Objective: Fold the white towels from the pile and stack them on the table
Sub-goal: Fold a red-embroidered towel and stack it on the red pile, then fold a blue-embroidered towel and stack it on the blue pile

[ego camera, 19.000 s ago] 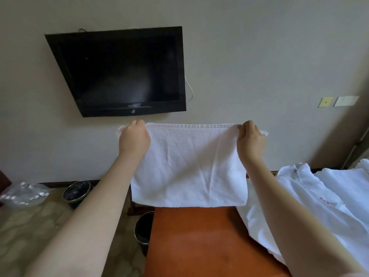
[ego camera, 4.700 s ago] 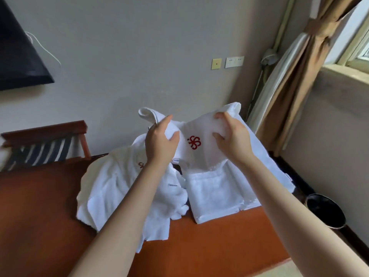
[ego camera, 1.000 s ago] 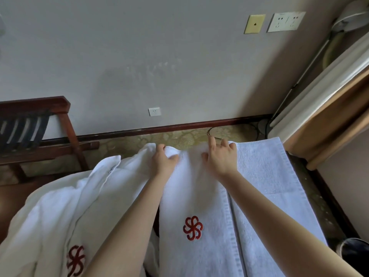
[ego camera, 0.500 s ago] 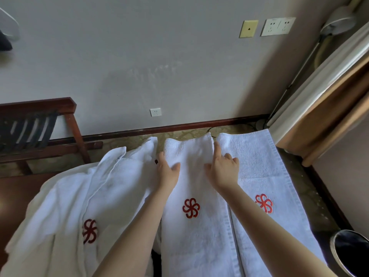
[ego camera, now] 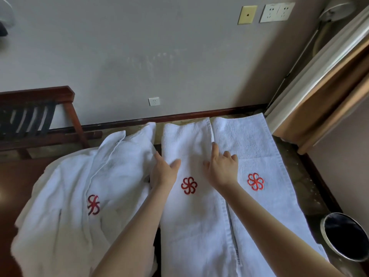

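Forearms reach up from the lower frame across a long white towel (ego camera: 189,220) lying mid-frame on the bench (ego camera: 12,172). Left hand (ego camera: 162,172) and right hand (ego camera: 221,169) rest on it, fingers loose, holding nothing. Soft, limp terry, likely light; its far corners offer the best grip.

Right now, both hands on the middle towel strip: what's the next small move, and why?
Likely slide both hands to the far end and fold it back toward the red logo. The left hand and right hand lie on the middle towel, which is a long narrow strip lying flat, with no cross fold in it yet.
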A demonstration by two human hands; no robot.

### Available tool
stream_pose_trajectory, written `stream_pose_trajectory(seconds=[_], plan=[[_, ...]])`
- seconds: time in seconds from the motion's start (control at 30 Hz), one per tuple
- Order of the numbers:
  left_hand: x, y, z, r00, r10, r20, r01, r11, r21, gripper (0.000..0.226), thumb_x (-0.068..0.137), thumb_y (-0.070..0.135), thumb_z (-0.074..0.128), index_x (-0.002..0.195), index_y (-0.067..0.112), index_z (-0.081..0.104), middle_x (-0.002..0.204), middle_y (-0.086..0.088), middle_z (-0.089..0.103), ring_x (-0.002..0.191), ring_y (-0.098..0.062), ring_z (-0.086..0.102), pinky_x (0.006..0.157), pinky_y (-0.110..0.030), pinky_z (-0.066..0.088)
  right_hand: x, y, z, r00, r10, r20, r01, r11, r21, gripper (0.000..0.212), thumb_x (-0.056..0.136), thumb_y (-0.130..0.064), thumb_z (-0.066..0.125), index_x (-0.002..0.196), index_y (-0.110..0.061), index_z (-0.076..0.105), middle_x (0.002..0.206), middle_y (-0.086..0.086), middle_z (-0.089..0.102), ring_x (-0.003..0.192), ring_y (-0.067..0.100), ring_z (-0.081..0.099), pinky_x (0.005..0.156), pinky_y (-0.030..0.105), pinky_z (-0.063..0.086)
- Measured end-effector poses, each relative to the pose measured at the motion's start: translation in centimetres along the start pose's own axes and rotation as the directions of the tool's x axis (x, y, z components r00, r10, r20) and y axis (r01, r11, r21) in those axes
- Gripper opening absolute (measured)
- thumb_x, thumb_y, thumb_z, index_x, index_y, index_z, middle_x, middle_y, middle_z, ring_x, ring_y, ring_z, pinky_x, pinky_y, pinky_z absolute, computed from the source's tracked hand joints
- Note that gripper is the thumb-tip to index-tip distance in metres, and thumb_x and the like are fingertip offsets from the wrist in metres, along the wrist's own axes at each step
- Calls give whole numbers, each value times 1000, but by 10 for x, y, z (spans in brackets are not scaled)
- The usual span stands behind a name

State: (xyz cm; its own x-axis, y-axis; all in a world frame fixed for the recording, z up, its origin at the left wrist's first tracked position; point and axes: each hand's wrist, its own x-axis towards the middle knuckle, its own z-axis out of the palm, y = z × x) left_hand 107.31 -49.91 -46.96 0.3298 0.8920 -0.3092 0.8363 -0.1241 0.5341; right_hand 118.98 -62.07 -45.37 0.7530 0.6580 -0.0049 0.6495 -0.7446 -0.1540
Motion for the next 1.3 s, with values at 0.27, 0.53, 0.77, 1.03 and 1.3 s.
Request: stream_pose_trajectory(seconds=[0.27, 0.53, 0.77, 1.03, 1.3], plan=[[-95, -47, 1, 1000, -4, -16, 2, 994, -106, 84, 89, 43, 61, 149, 5, 17, 142, -18, 45, 126, -35, 47, 94, -42, 44, -97, 6, -6, 997, 2, 79, 1, 999, -34, 75, 87, -37, 49, 149, -8, 20, 90, 10, 65, 90, 27, 55, 76, 36, 30], [-161, -83, 5, 998, 58, 23, -54, 989, -139, 86, 83, 44, 67, 146, 9, 21, 133, -19, 53, 119, -35, 52, 92, -40, 46, -161, 17, -5, 996, 26, 86, -24, 999, -30, 86, 85, -47, 52, 151, -9, 12, 89, 5, 69, 94, 26, 58, 75, 36, 28], [-179, -100, 11, 993, 113, 34, -108, 987, -117, 84, 84, 44, 67, 144, 4, 24, 118, -23, 61, 106, -38, 59, 80, -37, 46, -204, 39, -7, 997, -18, 69, 17, 1000, 16, 85, 88, -42, 55, 153, -13, 9, 95, 5, 68, 99, 24, 58, 80, 36, 32], [-176, -99, 13, 984, 176, 27, -178, 981, 78, 92, 90, 49, 55, 151, 7, 1, 106, -21, 66, 92, -36, 64, 69, -37, 47, -216, 39, -1, 999, -44, -10, 44, 999, 2, 70, 82, -29, 67, 143, -7, 39, 77, 6, 67, 91, 30, 57, 72, 38, 35], [-165, -99, 4, 779, 576, 247, -626, 695, 353, 57, 99, 32, 42, 151, 22, 21, 161, 0, -4, 147, -25, -11, 117, -49, 11, -200, 37, 5, 961, -229, 157, 254, 953, -167, 55, 95, -20, 33, 150, -14, 29, 157, 2, 27, 148, 23, 8, 115, 55, -2]])
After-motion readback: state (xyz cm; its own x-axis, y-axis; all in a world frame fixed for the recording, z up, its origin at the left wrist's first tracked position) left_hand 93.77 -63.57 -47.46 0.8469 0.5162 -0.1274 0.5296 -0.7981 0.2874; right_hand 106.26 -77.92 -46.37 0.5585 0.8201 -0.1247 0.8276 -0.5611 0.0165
